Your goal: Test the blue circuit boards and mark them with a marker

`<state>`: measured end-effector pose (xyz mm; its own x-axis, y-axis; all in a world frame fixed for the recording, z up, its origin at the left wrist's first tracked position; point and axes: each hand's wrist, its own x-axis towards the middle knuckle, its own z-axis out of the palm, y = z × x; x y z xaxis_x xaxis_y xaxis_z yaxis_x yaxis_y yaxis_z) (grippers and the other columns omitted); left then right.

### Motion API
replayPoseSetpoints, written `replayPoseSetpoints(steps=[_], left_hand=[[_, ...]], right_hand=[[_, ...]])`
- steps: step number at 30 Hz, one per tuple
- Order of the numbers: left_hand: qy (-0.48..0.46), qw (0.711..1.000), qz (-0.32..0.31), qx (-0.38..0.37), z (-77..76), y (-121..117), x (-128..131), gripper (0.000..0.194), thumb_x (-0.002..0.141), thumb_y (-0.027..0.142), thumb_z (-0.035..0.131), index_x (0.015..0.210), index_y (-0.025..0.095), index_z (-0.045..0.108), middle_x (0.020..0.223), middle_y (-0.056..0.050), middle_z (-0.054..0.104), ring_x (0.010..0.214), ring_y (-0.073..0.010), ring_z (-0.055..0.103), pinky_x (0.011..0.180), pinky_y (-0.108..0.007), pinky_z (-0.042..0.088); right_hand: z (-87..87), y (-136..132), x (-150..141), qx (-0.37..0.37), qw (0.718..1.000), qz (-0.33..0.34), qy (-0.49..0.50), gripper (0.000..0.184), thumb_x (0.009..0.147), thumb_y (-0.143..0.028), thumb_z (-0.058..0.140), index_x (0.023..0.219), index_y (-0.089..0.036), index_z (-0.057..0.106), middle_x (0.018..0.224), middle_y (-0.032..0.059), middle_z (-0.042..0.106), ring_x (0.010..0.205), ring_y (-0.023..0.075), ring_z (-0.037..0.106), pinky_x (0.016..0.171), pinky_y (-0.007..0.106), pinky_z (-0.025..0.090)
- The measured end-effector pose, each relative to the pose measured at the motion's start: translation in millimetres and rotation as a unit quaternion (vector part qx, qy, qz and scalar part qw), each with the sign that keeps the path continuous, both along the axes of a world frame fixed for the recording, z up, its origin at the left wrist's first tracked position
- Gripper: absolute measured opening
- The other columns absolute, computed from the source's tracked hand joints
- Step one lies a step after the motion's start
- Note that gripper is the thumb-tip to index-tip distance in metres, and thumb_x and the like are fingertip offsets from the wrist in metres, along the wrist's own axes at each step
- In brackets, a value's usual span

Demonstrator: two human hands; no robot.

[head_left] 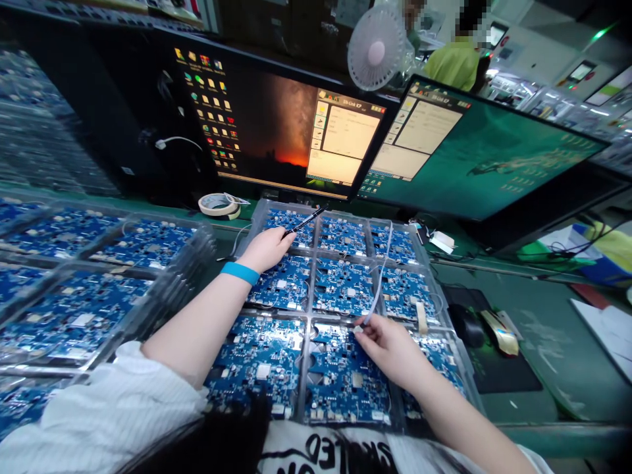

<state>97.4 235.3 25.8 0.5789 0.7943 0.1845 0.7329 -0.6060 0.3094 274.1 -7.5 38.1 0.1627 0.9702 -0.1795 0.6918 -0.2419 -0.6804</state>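
A clear plastic tray (310, 315) in front of me holds several blue circuit boards in a grid. My left hand (266, 249), with a blue wristband, is closed on a thin black pen (303, 222) whose tip points over a board in the back row. My right hand (390, 347) pinches the end of a flat white ribbon cable (381, 276) above the front middle board (340, 372). The cable runs up toward the back of the tray.
Stacked trays of blue boards (74, 289) fill the left side. Two monitors (291, 131) stand behind the tray, with a roll of tape (218, 205) at their base. A mouse (467, 324) lies on a dark pad at right. A person in green sits far back.
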Motion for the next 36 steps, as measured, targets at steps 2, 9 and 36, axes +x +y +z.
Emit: replayPoseSetpoints(steps=[2, 9, 36], left_hand=[[-0.003, 1.000, 0.000, -0.001, -0.3, 0.3, -0.6, 0.039, 0.085, 0.043, 0.026, 0.071, 0.017, 0.052, 0.070, -0.006, 0.058, 0.068, -0.0211, 0.055, 0.055, -0.026, 0.036], [-0.011, 1.000, 0.001, -0.014, 0.9, 0.5, -2.0, 0.040, 0.084, 0.045, 0.027, 0.071, 0.017, 0.052, 0.069, -0.006, 0.058, 0.067, -0.0204, 0.056, 0.056, -0.025, 0.037], [-0.052, 0.999, -0.004, -0.007, -4.5, 25.1, 15.5, 0.038, 0.085, 0.044, 0.027, 0.068, 0.018, 0.048, 0.066, -0.003, 0.055, 0.064, -0.0190, 0.053, 0.054, -0.025, 0.036]], right_hand=[[1.6, 0.9, -4.2, -0.010, 1.000, 0.004, -0.014, 0.015, 0.073, -0.029, 0.048, 0.083, -0.021, 0.056, 0.063, 0.0000, 0.055, 0.057, 0.0138, 0.050, 0.053, 0.025, 0.035], [-2.4, 2.5, -4.9, -0.016, 1.000, 0.000, -0.002, 0.017, 0.074, -0.030, 0.047, 0.084, -0.020, 0.055, 0.062, -0.0003, 0.054, 0.055, 0.0125, 0.049, 0.051, 0.023, 0.036], [-2.7, 27.6, 28.0, -0.010, 0.999, 0.019, 0.034, 0.019, 0.078, -0.030, 0.043, 0.089, -0.019, 0.053, 0.065, -0.0007, 0.054, 0.056, 0.0106, 0.050, 0.050, 0.020, 0.038]])
